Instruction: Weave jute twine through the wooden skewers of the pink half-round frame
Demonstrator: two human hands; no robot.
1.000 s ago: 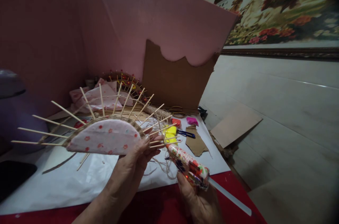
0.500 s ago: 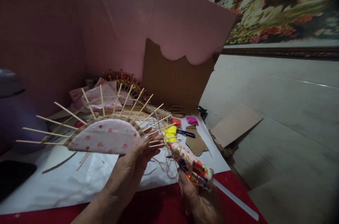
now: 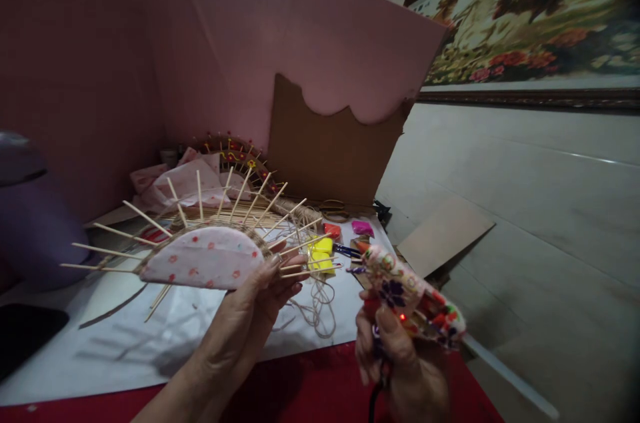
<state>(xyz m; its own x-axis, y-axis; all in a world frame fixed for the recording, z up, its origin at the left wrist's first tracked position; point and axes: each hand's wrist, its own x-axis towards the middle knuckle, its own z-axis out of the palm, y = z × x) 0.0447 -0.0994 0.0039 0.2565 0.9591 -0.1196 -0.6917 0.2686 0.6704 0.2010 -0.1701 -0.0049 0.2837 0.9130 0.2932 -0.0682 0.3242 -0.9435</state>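
Observation:
My left hand (image 3: pixel 255 303) is closed on the right end of a half-round craft piece (image 3: pixel 207 259). Its flat face is pale pink cloth with red flower prints. Twine runs along the curved edge, and thin wooden sticks (image 3: pixel 145 215) fan outward from it, some crossed by a strand of twine. In my right hand (image 3: pixel 400 349) is a hot glue gun (image 3: pixel 407 289) covered in floral wrapping, with a small red light lit and a pale glue stick (image 3: pixel 510 376) poking out of its back. The gun's orange nozzle points up and left, apart from the sticks.
Behind lie a bundle of sticks and a twine roll (image 3: pixel 303 215). Yellow packets (image 3: pixel 321 255), a pink packet (image 3: pixel 363 228) and loose twine (image 3: pixel 320 316) are on the white sheet. Cut cardboard (image 3: pixel 335 149) leans at the back. A purple container (image 3: pixel 40 229) stands left.
My right hand has drawn the glue gun away to the right from the sticks. The craft piece has turned slightly in my left hand, its left end shifting rightward.

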